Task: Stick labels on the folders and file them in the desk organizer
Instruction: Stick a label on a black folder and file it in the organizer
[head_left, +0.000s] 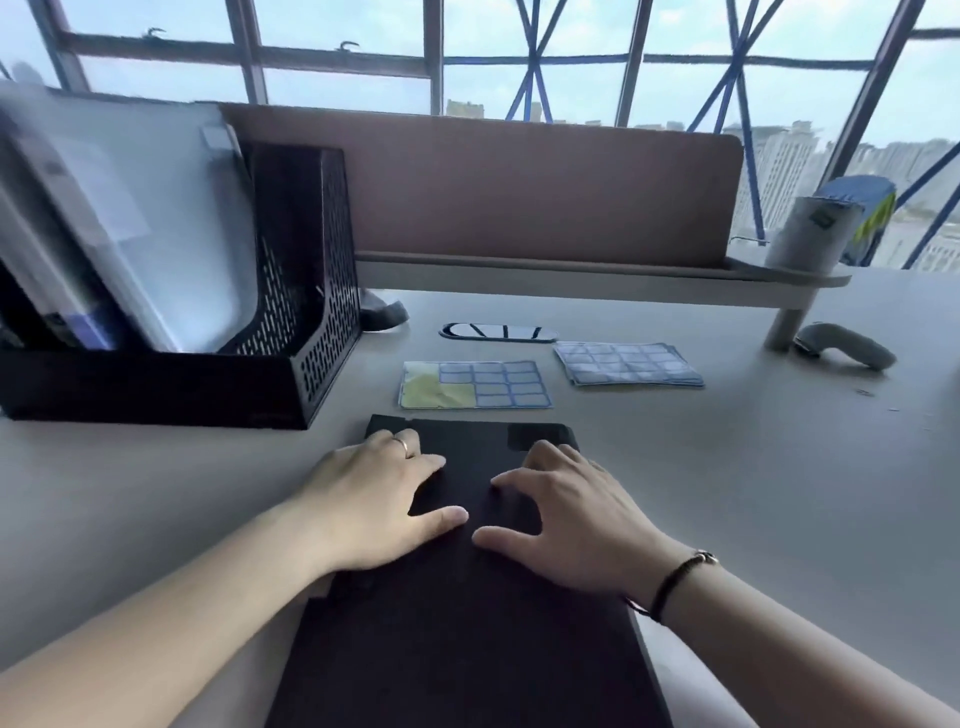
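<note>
A black folder (467, 623) lies flat on the desk right in front of me. My left hand (374, 504) and my right hand (566, 525) both rest palm-down on its upper half, fingers spread, holding nothing. Just beyond the folder lies a partly used label sheet (475, 385) with blue-edged labels. A stack of full label sheets (628, 364) sits to its right. The black mesh desk organizer (311, 291) stands at the left with several pale folders (156, 218) leaning in it.
A brown desk divider with a shelf (519, 192) runs across the back. A white cup (810, 234) and a blue pack stand on the shelf's right end. A grey handheld device (847, 345) lies at the right. A dark oval cable port (498, 332) sits behind the label sheets.
</note>
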